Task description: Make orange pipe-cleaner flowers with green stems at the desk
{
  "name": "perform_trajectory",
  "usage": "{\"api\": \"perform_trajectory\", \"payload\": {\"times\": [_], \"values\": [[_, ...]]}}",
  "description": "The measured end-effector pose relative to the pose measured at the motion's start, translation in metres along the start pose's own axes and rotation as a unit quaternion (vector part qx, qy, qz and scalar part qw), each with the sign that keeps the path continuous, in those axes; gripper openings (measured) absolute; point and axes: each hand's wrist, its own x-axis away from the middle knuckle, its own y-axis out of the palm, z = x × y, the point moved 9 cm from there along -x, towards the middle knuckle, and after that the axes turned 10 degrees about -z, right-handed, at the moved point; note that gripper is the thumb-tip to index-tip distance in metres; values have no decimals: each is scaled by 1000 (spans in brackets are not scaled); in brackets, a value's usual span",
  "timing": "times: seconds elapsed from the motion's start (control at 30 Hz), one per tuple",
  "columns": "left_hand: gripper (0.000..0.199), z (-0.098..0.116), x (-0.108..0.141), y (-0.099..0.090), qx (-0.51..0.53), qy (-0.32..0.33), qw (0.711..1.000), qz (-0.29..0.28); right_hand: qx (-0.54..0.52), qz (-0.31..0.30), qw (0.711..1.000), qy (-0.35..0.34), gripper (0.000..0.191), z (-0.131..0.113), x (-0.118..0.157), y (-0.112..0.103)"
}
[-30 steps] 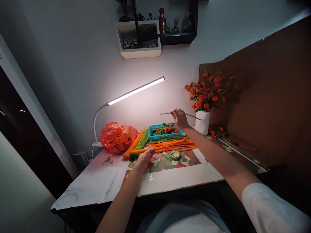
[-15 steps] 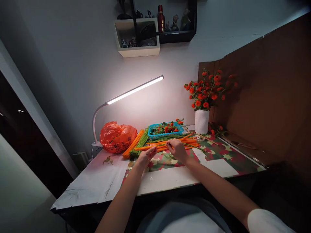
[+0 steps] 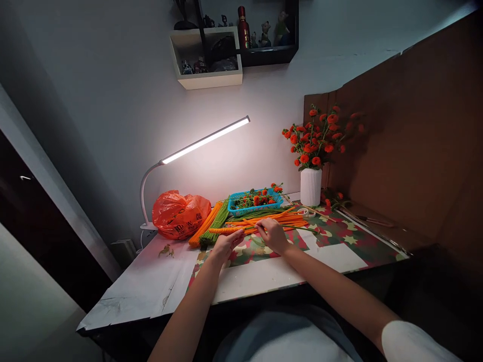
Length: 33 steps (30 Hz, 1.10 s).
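Observation:
My left hand is closed, its thumb and fingers pinching an orange pipe cleaner that looks wound into a ridged coil and points out to the left. Just to the right, my right hand is closed in a pinch, at what looks like the free end of the same orange strand; the fingertips are too small to be sure. Beyond both hands lie loose orange pipe cleaners and, behind them, green ones. Left of my left hand rests a bundle of green pipe cleaners.
A blue basket holds orange flowers with green stems. A white ribbed vase of orange flowers stands at the back right, near pliers. An orange plastic bag sits beside the lit clamp lamp. A tape roll lies among the strands.
The whole view has shifted slightly, with the scene a little further left. Both hands keep their pinches on the orange strand, with only a slight change in finger position.

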Motion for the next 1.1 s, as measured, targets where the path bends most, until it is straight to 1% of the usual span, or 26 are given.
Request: {"api": "perform_trajectory", "payload": {"times": [0.17, 0.23, 0.3, 0.43, 0.53, 0.6, 0.8, 0.97, 1.1], "values": [[24, -7, -5, 3, -34, -5, 999, -29, -10, -8, 1000, -15, 15, -9, 2, 8], [27, -10, -7, 5, -40, -7, 998, -40, -18, -17, 999, -24, 16, -14, 1, 12], [28, -9, -8, 6, -41, 1, 998, -40, -36, -25, 999, -26, 15, -16, 1, 14], [25, 3, -6, -1, -20, 50, 999, 6, -70, -21, 997, -11, 13, -9, 1, 13], [20, 13, -5, -7, 9, 92, 995, 37, -64, -12, 998, 11, 11, 1, 1, 10], [17, 16, -5, -9, 15, 107, 993, 46, -58, -14, 998, 17, 11, 5, 2, 8], [17, 11, -8, -10, 12, 89, 995, 38, -59, -19, 998, 6, 12, 4, 3, 9], [18, 8, -6, -3, 6, 78, 997, 17, -68, -22, 997, 3, 10, 3, 4, 11], [21, 4, -6, 4, -11, 63, 998, 0, -77, -28, 997, -15, 10, -6, 5, 11]]}}
